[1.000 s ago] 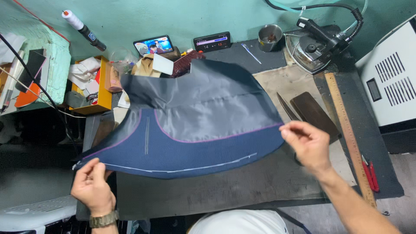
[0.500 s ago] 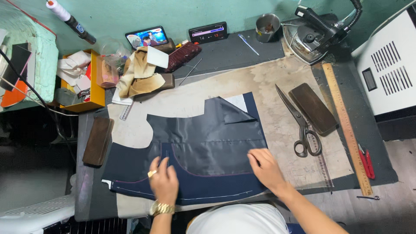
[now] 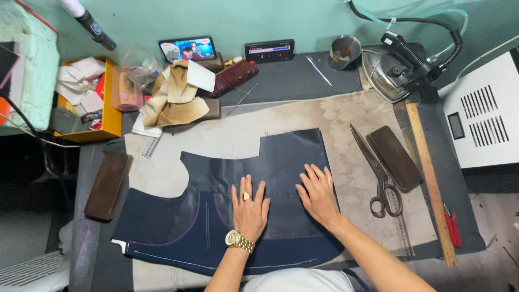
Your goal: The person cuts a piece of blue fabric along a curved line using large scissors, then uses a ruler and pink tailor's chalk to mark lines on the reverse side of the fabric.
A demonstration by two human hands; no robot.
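Fabric: a dark navy cut cloth panel with chalk lines and purple curved markings [image 3: 259,178] is spread flat on the stained beige pressing surface [image 3: 346,119], near its front edge.
Left hand: the left hand [image 3: 250,208], on which a gold ring and gold wristwatch are worn, is laid palm-down on the middle of the panel, fingers spread, nothing grasped.
Right hand: the right hand [image 3: 319,196] is pressed flat just beside it, toward the panel's right edge, fingers extended, nothing gripped.
Right of panel: large metal scissors [image 3: 378,173] are laid beside a dark brown wooden block [image 3: 394,158] and a long wooden ruler [image 3: 431,181].
Left edge: another brown block [image 3: 108,185] is set apart from the cloth.
Back: a steam iron [image 3: 403,65] is parked.
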